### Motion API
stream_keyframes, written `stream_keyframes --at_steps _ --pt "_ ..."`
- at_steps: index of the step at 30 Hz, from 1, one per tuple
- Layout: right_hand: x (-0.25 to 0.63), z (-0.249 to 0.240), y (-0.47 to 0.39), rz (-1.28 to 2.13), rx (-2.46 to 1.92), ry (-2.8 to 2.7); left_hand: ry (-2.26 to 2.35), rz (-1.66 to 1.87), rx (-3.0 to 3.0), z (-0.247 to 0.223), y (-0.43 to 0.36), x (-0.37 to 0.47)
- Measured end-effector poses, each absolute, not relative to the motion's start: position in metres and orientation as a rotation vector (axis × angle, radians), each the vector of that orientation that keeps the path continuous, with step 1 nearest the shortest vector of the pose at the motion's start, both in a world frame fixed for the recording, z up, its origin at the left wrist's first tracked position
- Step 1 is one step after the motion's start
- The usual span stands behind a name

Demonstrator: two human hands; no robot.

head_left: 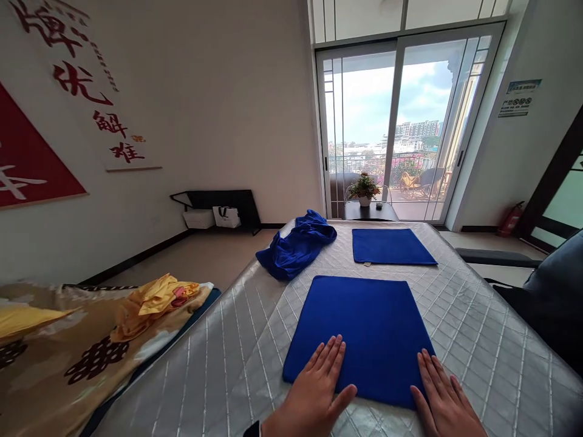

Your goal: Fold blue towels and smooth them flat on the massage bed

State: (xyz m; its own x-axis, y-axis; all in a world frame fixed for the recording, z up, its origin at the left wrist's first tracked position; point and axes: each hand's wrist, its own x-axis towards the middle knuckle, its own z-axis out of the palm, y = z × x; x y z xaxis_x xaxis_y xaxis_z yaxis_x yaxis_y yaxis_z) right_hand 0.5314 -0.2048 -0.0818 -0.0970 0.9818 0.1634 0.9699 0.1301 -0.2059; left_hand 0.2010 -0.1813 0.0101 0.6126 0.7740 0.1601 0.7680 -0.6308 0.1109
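Note:
A blue cloth square (364, 328) lies flat on the silver quilted surface (483, 328). My left hand (316, 388) rests palm down on its near left part, fingers stretched out and thumb spread. At the near right corner my right hand (441, 397) lies flat, its fingertips at the cloth's edge. Farther back is a second flat blue cloth (392, 246) with a small pale tag at its near edge. A crumpled blue cloth (298, 244) sits at the back left of the surface.
Yellow and patterned bedding (100, 352) is at the left. Beyond the far edge stands a dark table (371, 212) with a potted plant (364, 188), before a sliding glass door. A dark armrest (496, 258) runs beside the right edge.

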Motion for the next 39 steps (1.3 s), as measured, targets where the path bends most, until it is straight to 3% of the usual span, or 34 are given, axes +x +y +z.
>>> stream_keyframes --at_steps 6,14,25,33,39 --pt "0.531 -0.089 -0.206 -0.049 -1.878 -2.138 1.518 0.323 2.788 -0.008 -0.198 0.145" --pt "0.544 -0.089 -0.206 -0.112 -1.942 -2.206 1.540 0.413 2.781 -0.018 -0.204 0.143" --pt "0.524 0.001 -0.110 -0.087 -2.069 -2.346 1.546 0.599 2.937 -0.024 -0.200 0.143" --pt "0.516 -0.041 -0.083 -0.058 -2.175 -2.210 1.536 0.542 3.011 -0.013 -0.202 0.141" --pt "0.519 -0.039 -0.084 -0.087 -2.153 -2.261 1.462 0.504 2.895 0.011 -0.201 0.160"
